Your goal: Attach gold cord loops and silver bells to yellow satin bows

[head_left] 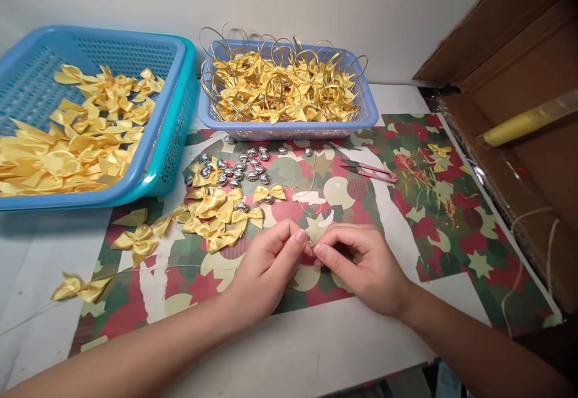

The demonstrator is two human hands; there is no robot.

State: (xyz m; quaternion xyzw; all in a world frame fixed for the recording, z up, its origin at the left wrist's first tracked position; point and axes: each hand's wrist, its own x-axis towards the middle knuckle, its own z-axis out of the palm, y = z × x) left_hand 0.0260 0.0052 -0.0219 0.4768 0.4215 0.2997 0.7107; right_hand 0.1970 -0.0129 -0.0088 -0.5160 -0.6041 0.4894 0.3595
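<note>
My left hand (273,265) and my right hand (363,262) meet low over the patterned paper, thumbs and forefingers pinched with the tips almost touching. A short bit of thin thread (310,244) shows between the fingertips; its ends are hidden by the fingers. Just beyond, a fine gold thread (307,192) loops over the paper. Yellow satin bows (221,214) lie in a loose pile to the left of my hands. Behind them are scattered several silver heart-shaped beads (251,163). One bow (80,288) lies apart at far left, with a thin line running past it toward my left hand.
At back left, a blue basket (169,94) of yellow bows sits in a teal one (185,115). A smaller blue basket (289,127) holds bows with gold wire rings. Pink thread snips (370,171) and thread scraps (422,175) lie right, beside a cardboard box (510,55).
</note>
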